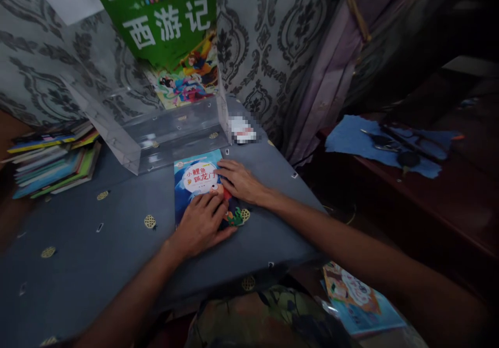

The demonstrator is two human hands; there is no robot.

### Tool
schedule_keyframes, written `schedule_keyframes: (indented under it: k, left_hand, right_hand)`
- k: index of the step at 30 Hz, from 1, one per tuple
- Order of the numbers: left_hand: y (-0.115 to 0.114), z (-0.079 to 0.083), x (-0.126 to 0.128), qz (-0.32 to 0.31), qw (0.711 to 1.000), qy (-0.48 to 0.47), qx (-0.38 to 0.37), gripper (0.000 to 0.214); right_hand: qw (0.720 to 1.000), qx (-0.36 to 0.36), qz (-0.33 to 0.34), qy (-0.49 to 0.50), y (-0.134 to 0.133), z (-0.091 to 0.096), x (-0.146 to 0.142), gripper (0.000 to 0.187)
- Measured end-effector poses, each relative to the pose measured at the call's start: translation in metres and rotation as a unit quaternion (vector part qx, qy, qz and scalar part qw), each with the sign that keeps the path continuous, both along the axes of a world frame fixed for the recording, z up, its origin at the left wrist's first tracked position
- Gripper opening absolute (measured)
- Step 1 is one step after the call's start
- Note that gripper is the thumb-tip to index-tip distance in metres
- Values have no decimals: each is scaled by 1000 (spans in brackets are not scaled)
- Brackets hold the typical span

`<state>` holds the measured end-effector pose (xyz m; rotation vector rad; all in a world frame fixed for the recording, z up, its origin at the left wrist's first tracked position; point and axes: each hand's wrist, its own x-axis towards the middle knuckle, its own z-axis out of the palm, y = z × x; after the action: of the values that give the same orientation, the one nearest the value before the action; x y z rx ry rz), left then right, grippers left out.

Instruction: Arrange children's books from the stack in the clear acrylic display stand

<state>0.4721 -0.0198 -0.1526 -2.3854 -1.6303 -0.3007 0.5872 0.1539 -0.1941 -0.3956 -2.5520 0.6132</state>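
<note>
A thin blue picture book (199, 177) with red Chinese characters in a white oval lies closed on the grey table cover. My left hand (202, 218) rests flat over the lower part of its cover, fingers extended and the thumb pointing right. Against the book's right edge lies my right hand (240, 181), its fingers stretched out over the border of the cover. The hands hide part of the cover picture, a fish. Behind the book stands a clear plastic stand (177, 143), its side panels rising left and right.
A green book (171, 31) stands upright against the patterned curtain (253, 36). Stacked books (58, 158) sit at the table's left. On the right, a dark red surface holds a blue cloth (351, 140) with glasses (417, 140). More picture books (362, 306) lie below the table edge.
</note>
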Motion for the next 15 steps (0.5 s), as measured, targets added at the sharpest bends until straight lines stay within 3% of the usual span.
schedule_keyframes:
  k: [7, 15]
  left_hand:
    - [14, 7, -12, 53, 987, -132, -75, 27]
    - [61, -13, -65, 227, 972, -52, -12, 33]
  right_hand:
    - [1000, 25, -8, -12, 2, 3, -1, 34]
    - [995, 39, -58, -68, 17, 10, -28, 35]
